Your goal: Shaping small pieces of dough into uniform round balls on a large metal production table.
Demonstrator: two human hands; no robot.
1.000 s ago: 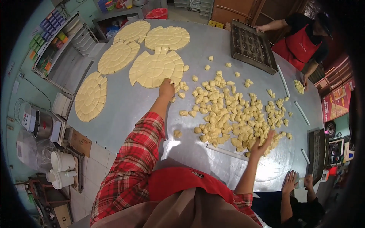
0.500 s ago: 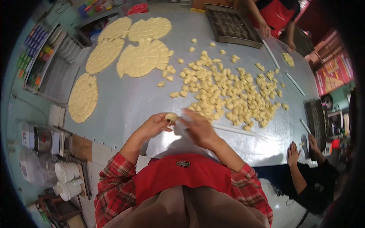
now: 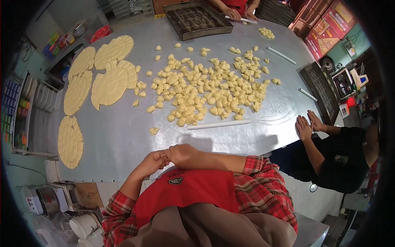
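My left hand (image 3: 153,162) and my right hand (image 3: 184,156) meet at the table's near edge, just in front of my red apron. The left fingers are bent and pressed together, and the right hand is closed against them. Anything between them is hidden. A lone lump of yellow dough (image 3: 154,131) lies on the metal table (image 3: 123,136) just beyond my hands. Farther off spreads a big heap of small dough pieces (image 3: 197,88), with a white rolling rod (image 3: 219,124) along its near side.
Scored flat dough rounds (image 3: 111,84) lie at the left. A dark baking tray (image 3: 197,20) sits at the far edge. Across the table a person's hands (image 3: 234,15) hold a white rod. At right, another person's hands (image 3: 306,126) are together near a second tray (image 3: 319,90).
My hands have come together and nearer my body; the dough piece in my left fingers no longer shows. A lone lump now shows on the table. The view has shifted to the right.
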